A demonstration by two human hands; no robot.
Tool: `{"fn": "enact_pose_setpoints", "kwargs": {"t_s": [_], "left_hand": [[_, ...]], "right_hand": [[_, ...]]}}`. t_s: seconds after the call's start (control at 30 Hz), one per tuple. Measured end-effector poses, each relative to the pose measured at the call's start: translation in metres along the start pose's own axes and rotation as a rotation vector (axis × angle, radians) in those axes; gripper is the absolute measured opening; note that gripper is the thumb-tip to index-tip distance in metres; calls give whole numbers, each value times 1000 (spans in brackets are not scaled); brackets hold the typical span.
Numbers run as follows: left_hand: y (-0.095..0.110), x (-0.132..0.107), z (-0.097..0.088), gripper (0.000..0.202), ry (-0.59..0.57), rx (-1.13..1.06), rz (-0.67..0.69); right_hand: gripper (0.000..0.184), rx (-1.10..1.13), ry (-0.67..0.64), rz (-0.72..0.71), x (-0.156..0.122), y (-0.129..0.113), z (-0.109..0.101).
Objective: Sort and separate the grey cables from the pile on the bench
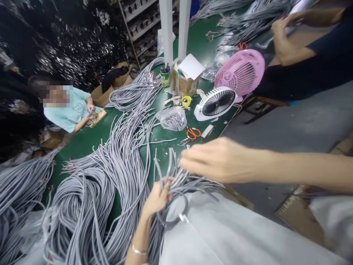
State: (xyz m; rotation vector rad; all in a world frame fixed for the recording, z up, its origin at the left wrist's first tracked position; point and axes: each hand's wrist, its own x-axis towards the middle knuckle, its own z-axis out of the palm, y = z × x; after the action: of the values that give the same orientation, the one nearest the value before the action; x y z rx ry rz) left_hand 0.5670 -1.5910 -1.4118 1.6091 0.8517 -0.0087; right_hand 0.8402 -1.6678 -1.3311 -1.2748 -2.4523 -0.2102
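My left hand (157, 196) is closed around a bunch of grey cables (176, 176) near their cut ends, low in the middle of the view. My right hand (213, 159) reaches in from the right, its fingers pinched at the upright ends of the same bunch. The cables loop down over a pale grey cloth (220, 228) on my lap. Large heaps of similar grey cables (121, 154) cover the green table (88, 140) to the left.
Orange scissors (193, 133), a clear bag of parts (172, 118), a white fan (216, 103), a pink fan (241, 71) and a cardboard box (187, 79) stand on the table. A person in light blue (72, 108) sits at left; another person's hand (282, 40) works at top right.
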Motion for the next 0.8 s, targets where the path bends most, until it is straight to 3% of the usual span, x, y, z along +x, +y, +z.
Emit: {"fn": "enact_pose_setpoints", "kwargs": {"t_s": [0.07, 0.17, 0.27, 0.43, 0.63, 0.73, 0.8], "left_hand": [[2, 6, 10, 58, -43, 16, -1], [-1, 5, 13, 58, -3, 31, -29], [-2, 1, 9, 58, -59, 88, 8], [3, -1, 10, 61, -89, 163, -33], [5, -2, 15, 59, -175, 262, -34], [11, -11, 11, 53, -222, 338, 42], [13, -21, 0, 50, -236, 383, 61]], "right_hand": [[33, -125, 27, -91, 11, -12, 22], [26, -170, -168, -121, 20, -21, 51], [23, -157, -274, -171, 24, -22, 61], [13, -5, -435, -219, 30, -19, 53], [9, 109, -673, -180, 31, -26, 48], [8, 145, -659, -228, 28, -31, 43], [9, 125, -550, -260, 20, -22, 28]]}}
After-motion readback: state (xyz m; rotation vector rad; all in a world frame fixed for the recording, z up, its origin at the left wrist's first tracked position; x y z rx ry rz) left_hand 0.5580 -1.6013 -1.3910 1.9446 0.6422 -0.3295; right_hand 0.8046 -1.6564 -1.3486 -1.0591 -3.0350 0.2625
